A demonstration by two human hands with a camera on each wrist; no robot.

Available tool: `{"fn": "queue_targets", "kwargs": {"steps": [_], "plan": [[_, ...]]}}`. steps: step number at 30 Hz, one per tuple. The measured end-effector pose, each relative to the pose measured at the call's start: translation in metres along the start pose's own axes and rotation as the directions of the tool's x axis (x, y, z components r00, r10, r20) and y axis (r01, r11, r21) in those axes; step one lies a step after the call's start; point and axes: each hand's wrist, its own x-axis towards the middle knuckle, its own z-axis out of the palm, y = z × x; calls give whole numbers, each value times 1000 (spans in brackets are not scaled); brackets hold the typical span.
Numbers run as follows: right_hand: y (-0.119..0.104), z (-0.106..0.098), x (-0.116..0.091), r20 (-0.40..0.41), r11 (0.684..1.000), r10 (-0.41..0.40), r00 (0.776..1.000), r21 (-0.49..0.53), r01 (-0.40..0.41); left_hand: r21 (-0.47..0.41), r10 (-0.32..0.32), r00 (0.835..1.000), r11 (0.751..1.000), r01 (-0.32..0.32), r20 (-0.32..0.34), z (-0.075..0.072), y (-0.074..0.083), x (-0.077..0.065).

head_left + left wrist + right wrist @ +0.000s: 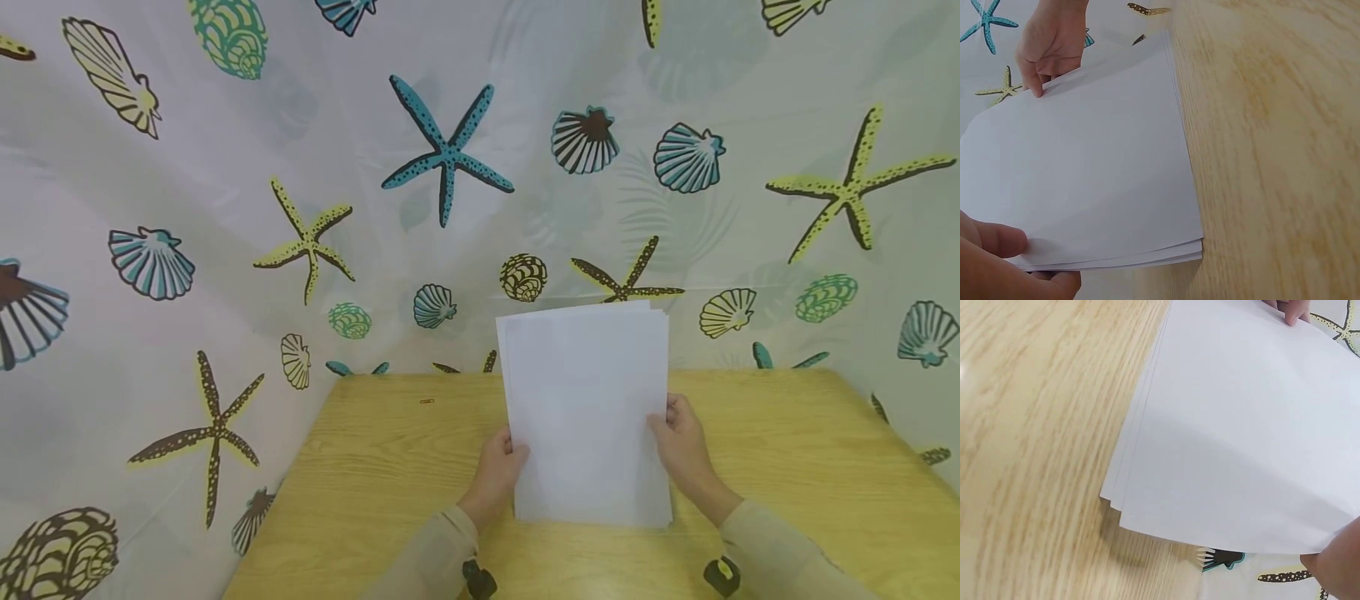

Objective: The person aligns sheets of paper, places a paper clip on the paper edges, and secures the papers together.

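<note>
Several white sheets of paper (588, 417) stand upright as a loose stack, their lower edges at the tabletop. My left hand (497, 471) grips the stack's left edge, thumb in front and fingers behind. On the opposite edge my right hand (684, 442) pinches the sheets the same way, slightly higher up. The left wrist view shows the sheets (1097, 162) fanned a little at one corner, with the left thumb (1004, 240) on the front face. Uneven corners of the paper (1229, 444) also show in the right wrist view. Most fingers behind the sheets are hidden.
A small orange-red paper clip (427, 401) lies on the wooden table (390, 467) towards the back left. Behind and beside the table hangs a white curtain (480, 250) printed with starfish and shells.
</note>
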Motion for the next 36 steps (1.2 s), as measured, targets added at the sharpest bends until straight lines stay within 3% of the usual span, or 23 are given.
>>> {"fn": "queue_targets", "kwargs": {"steps": [6,26,36], "plan": [[-1,-1,1,16,1000,-1,1000,-3,1,-13,-16,1000,1000,15,-16,1,2,2],[0,3,2,-29,1000,-27,999,-5,27,-29,28,999,999,-29,-17,0,6,0],[0,4,3,-46,1000,-2,999,10,3,-28,55,998,998,-56,-32,0,7,0]]}}
